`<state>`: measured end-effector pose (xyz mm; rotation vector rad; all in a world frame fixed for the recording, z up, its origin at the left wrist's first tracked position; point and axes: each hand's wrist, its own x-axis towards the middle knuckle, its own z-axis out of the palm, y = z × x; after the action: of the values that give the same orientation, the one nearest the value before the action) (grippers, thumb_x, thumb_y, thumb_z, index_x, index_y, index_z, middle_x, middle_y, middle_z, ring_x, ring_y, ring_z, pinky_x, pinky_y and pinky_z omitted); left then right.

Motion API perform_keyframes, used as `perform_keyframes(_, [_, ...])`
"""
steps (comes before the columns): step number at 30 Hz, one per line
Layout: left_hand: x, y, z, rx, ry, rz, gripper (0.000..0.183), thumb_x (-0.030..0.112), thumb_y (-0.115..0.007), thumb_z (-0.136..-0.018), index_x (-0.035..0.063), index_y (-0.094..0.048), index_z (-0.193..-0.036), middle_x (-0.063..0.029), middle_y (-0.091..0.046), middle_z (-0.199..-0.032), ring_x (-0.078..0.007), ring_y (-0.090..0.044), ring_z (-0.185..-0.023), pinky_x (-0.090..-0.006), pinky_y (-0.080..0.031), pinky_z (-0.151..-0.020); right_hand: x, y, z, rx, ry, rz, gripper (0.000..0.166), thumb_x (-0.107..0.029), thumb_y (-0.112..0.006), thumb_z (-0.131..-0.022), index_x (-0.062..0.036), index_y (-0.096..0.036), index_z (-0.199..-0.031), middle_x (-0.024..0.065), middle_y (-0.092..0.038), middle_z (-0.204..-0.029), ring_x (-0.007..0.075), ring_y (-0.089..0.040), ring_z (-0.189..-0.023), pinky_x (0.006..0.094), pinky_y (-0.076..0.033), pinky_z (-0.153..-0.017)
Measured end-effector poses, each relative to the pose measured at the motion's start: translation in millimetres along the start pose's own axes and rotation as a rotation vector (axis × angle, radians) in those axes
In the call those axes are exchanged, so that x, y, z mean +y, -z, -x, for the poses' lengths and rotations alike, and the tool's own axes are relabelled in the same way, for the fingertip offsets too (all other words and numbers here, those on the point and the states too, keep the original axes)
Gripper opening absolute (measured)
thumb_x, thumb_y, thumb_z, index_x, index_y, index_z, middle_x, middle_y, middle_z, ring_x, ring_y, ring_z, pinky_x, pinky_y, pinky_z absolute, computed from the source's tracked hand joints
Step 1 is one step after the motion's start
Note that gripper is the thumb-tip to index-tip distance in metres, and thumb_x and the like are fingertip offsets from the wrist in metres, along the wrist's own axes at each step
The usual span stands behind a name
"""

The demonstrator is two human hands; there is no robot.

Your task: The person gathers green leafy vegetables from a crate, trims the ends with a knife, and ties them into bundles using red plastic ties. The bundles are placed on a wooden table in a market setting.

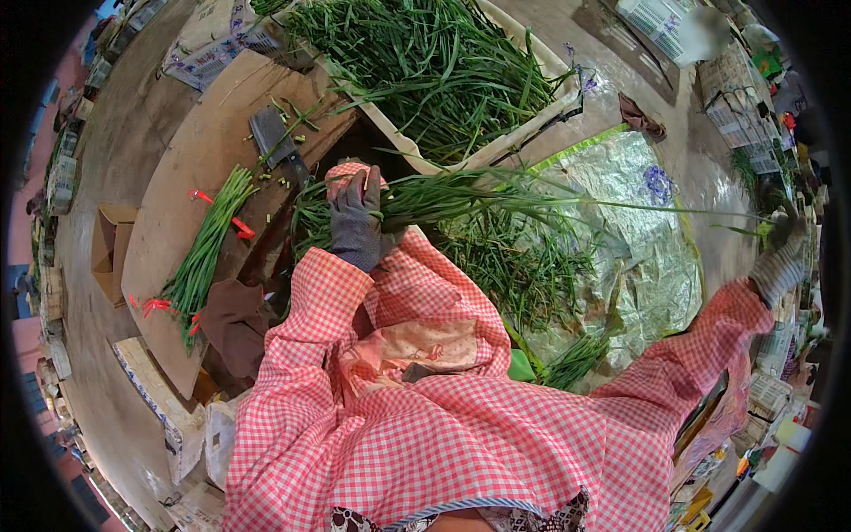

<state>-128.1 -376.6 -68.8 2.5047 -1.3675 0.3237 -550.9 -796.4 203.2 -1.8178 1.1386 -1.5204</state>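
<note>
My left hand (357,216), in a dark grey glove, is closed around a bunch of long green leafy stalks (432,203) over my knee. Far out to the right, my right hand (781,233), in a dark glove, is at the tip end of a long thin leaf drawn out from the bunch; its fingers are blurred. A cleaver (271,133) lies on a wooden board (173,173) among cut stalk ends. Below it on the board is a bundle of green stalks (213,239) with red ties. Loose leaves (525,266) are heaped on a silvery sheet (638,266).
A pale crate (399,143) heaped with green leaves stands ahead. A brown cloth (236,326) hangs by the board's near edge. An open cardboard box (113,253) is at the left, and white crates (738,106) stand at the right.
</note>
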Motion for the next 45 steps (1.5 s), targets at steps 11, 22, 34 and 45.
perform_keyframes(11, [1.5, 30.4, -0.8, -0.039, 0.034, -0.002, 0.102, 0.044, -0.074, -0.056, 0.0070, -0.028, -0.140, -0.0162, -0.044, -0.122, -0.0333, -0.041, -0.114, -0.0527, -0.023, -0.103, 59.0, -86.9, 102.9, -0.456, -0.004, 0.893, 0.043, -0.027, -0.071, -0.078, -0.0104, -0.061, -0.117, 0.0060, -0.066, -0.106, 0.0118, -0.061, -0.095, 0.0278, -0.047, -0.084])
perform_keyframes(22, [-6.7, 3.7, 9.0, -0.029, -0.084, 0.034, 0.100, 0.043, -0.073, -0.063, 0.0048, -0.024, -0.142, -0.0171, -0.045, -0.123, -0.0333, -0.041, -0.116, -0.0505, -0.026, -0.101, -44.5, -318.2, 294.3, -0.940, -0.358, -0.445, 0.028, -0.030, -0.059, -0.083, -0.0054, -0.070, -0.093, 0.0113, -0.068, -0.074, 0.0188, -0.063, -0.063, 0.0315, -0.050, -0.060])
perform_keyframes(34, [9.7, 16.1, -0.3, -0.015, -0.056, 0.040, 0.098, 0.046, -0.070, -0.065, 0.0019, -0.026, -0.140, -0.0209, -0.046, -0.122, -0.0361, -0.044, -0.114, -0.0481, -0.032, -0.097, -48.6, -288.9, 237.5, -0.685, -0.443, -0.731, 0.025, -0.023, -0.061, -0.082, 0.0006, -0.069, -0.086, 0.0078, -0.069, -0.075, 0.0150, -0.065, -0.064, 0.0256, -0.052, -0.061])
perform_keyframes(45, [7.8, 43.7, 1.0, -0.159, -0.133, 0.124, 0.106, 0.053, -0.070, -0.061, -0.0012, -0.024, -0.140, -0.0210, -0.045, -0.120, -0.0379, -0.042, -0.113, -0.0510, -0.027, -0.100, -31.1, -251.9, 164.7, -0.324, -0.203, -0.646, 0.033, -0.029, -0.057, -0.091, 0.0027, -0.067, -0.093, 0.0049, -0.062, -0.070, 0.0064, -0.049, -0.052, 0.0187, -0.037, -0.047])
